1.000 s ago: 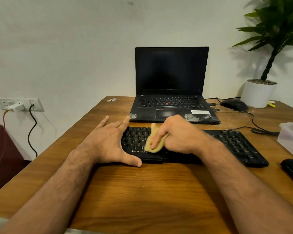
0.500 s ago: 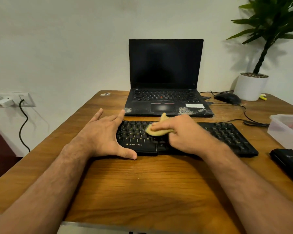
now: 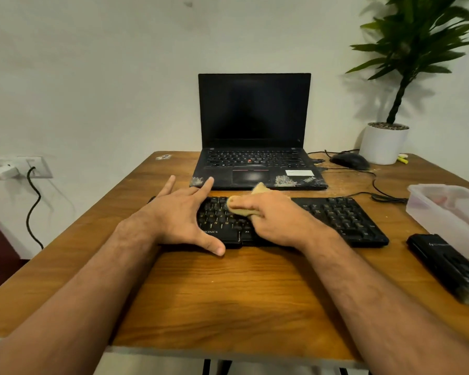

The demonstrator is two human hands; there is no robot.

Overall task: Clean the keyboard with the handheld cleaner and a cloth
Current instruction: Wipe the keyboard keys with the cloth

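A black keyboard (image 3: 339, 217) lies across the wooden desk (image 3: 228, 293) in front of a laptop. My right hand (image 3: 276, 220) presses a yellow cloth (image 3: 241, 208) onto the keys at the keyboard's upper left. My left hand (image 3: 179, 212) lies flat over the keyboard's left end, fingers spread, thumb on its front edge. A black handheld cleaner (image 3: 447, 266) lies on the desk at the right, untouched.
An open black laptop (image 3: 255, 131) stands behind the keyboard. A mouse (image 3: 349, 161) with its cable, a white potted plant (image 3: 385, 142) and a clear plastic box (image 3: 450, 212) occupy the right side. A wall socket with plugs (image 3: 11, 169) is at the left.
My right hand has slid the cloth from the keyboard's front edge up to the top rows and further left. The left hand has kept its place on the keyboard's left end.
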